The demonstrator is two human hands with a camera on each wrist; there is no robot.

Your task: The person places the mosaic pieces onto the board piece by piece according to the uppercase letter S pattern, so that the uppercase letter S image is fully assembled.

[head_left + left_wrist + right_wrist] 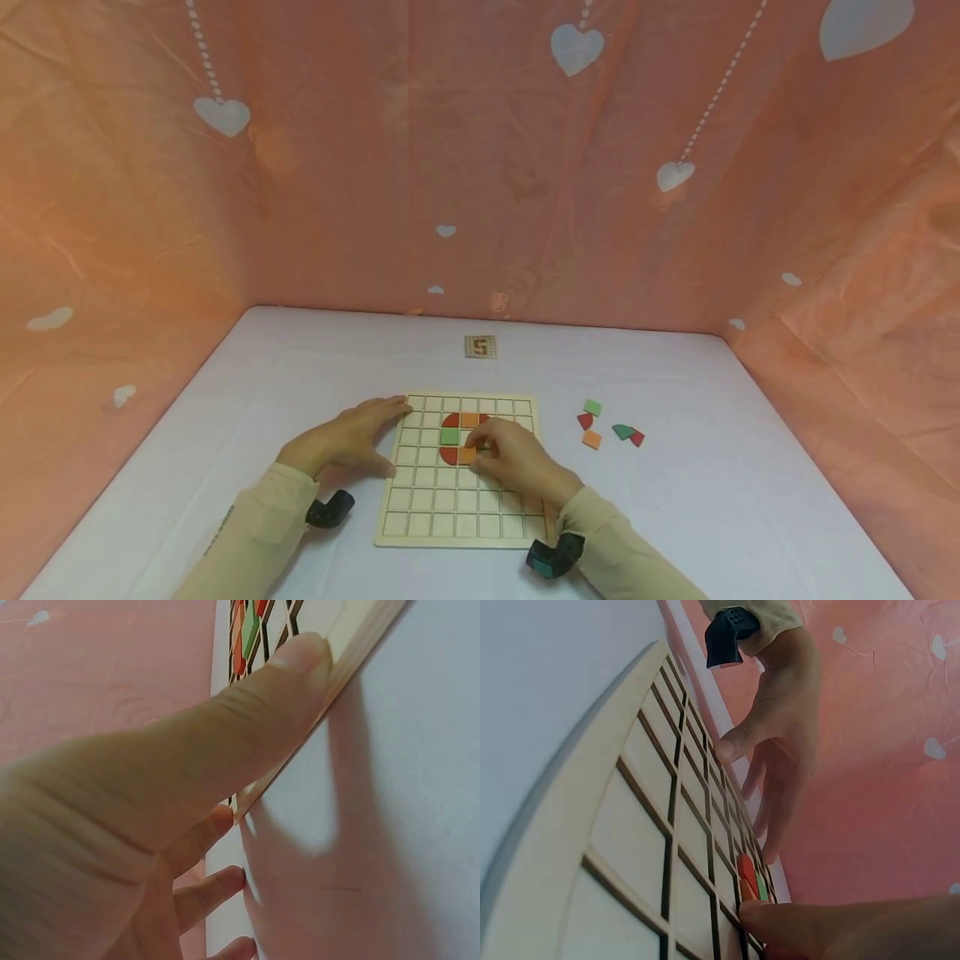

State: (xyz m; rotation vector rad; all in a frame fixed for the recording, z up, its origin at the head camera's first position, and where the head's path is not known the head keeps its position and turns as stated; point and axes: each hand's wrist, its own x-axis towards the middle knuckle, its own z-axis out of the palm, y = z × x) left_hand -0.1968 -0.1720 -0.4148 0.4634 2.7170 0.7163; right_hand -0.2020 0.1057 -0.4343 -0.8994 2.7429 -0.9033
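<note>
A wooden grid board (420, 523) lies on the table. My left hand (348, 437) is spread along its left edge, the thumb touching the rim in the left wrist view. Over the middle of the board, my right hand (517, 458) pinches an orange square tile (467, 456) with thumb and curled fingers, in a grid cell. Beside it sits a red quarter-round tile (448, 456), with a green square tile (449, 436) above. The row above holds another red quarter-round (452, 420) and an orange square (469, 419). My right hand partly hides a third red tile (483, 416).
Right of the board lie loose tiles: a light green square (593, 407), a red piece (585, 422), an orange square (592, 439), a dark green piece (622, 432) and another red piece (637, 437). A small patterned card (481, 347) lies behind the board.
</note>
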